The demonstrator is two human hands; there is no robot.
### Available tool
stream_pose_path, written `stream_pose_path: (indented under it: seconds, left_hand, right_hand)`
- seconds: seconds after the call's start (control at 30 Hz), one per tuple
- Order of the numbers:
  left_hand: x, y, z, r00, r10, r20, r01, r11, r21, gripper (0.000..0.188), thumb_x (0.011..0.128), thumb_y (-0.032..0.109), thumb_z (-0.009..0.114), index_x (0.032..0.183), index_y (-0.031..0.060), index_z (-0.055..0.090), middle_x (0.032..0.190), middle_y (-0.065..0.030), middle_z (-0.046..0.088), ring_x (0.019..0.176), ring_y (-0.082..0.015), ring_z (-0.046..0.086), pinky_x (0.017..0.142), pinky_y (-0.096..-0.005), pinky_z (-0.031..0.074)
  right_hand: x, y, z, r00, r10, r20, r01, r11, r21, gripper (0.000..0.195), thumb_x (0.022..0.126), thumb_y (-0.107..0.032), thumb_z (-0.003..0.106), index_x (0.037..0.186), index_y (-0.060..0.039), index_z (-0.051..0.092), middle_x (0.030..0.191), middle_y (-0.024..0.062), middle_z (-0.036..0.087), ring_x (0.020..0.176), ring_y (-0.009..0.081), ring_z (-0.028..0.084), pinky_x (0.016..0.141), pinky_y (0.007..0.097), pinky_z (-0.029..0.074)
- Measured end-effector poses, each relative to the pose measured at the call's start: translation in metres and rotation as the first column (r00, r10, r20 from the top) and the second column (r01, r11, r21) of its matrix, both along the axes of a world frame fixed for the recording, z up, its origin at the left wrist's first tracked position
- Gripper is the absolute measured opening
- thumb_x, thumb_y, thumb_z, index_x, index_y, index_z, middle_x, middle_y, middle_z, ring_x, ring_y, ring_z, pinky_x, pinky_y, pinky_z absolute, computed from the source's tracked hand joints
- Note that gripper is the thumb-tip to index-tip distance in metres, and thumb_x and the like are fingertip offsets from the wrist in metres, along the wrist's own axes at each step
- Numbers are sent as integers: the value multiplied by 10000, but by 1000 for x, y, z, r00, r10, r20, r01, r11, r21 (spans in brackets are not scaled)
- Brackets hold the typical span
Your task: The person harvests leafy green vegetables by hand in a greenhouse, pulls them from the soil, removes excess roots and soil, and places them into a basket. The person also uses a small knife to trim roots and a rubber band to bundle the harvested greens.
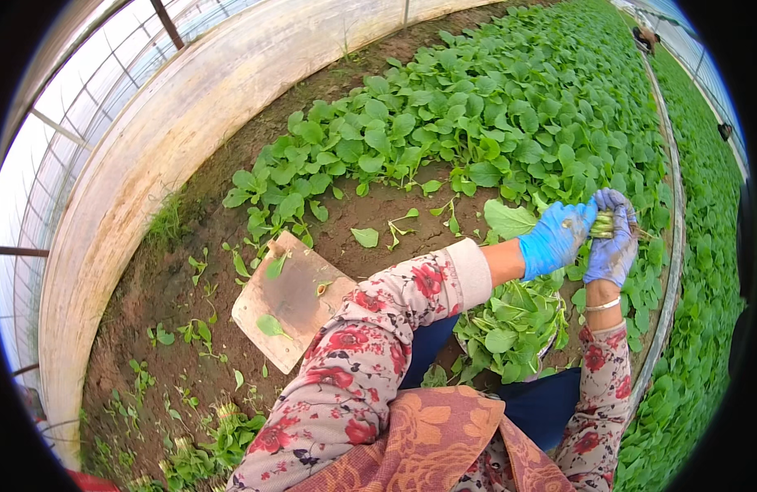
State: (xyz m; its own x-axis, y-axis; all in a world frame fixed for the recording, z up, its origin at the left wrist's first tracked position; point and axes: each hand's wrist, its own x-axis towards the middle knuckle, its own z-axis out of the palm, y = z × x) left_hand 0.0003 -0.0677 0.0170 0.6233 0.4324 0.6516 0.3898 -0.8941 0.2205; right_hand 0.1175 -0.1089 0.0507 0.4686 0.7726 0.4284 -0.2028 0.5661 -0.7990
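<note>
My left hand (555, 238), in a bright blue glove with soil on it, closes around a small bunch of leafy greens. My right hand (613, 237), in a muddy purple-blue glove, holds the stem end of the same bunch. Pale green cut-looking stems (601, 225) show between the two hands, and thin roots (645, 234) stick out on the right. A broad leaf (509, 219) shows to the left of my left hand. Below the hands, a heap of picked greens (515, 329) fills a container between my knees; its rim is mostly hidden.
A dirty pale board (292, 301) lies on soil at the left, bearing loose leaves. Bundled greens (227, 433) sit at lower left. Dense greens (452, 104) grow ahead; a narrow pale strip (672, 184) borders another bed. A person (646, 39) crouches far off. Plastic sheeting (169, 117) curves along the left.
</note>
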Motion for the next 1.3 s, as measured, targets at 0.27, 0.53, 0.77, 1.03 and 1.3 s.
stream_pose_path:
  seconds: [0.27,0.53,0.77,1.03,1.3]
  left_hand:
    - [-149,32,6,920,390,32,-387,898,210,403,813,78,508,1196,-49,514,802,-67,581,680,-227,592,569,-372,435]
    - [-453,-53,-105,325,763,-558,-929,367,-40,155,858,90,474,945,67,600,875,-204,661,773,-345,666,624,-461,517]
    - [-533,-103,-113,557,830,-17,-371,230,-900,379,879,108,628,1230,-13,556,937,-116,659,762,-181,621,682,-305,511]
    - [-491,-101,-89,298,756,583,359,477,-802,402,867,126,654,1219,-47,564,1006,-83,661,771,-138,599,719,-266,497]
    - [-484,-110,-81,231,635,737,485,581,-653,530,858,199,656,1284,-65,484,1185,-199,611,760,-165,595,727,-277,501]
  right_hand:
    - [21,-6,-25,959,278,-54,-281,909,-307,429,999,-341,431,1280,-28,514,1311,120,542,1224,241,510,1024,377,403]
    - [13,-18,-52,951,307,24,-250,815,-522,292,983,-247,490,1092,-3,607,1058,119,672,962,233,665,840,326,522]
    - [-20,-10,-60,911,397,110,-241,729,-640,288,983,-266,489,1052,-11,605,1028,123,676,917,229,671,825,330,529]
    - [-22,-5,-70,887,444,129,-224,656,-720,254,978,-263,494,1023,-39,604,997,122,693,878,224,686,756,303,524]
    - [-18,-10,-75,880,465,99,-254,637,-728,229,982,-241,493,1020,-33,582,991,137,691,884,244,688,770,311,534]
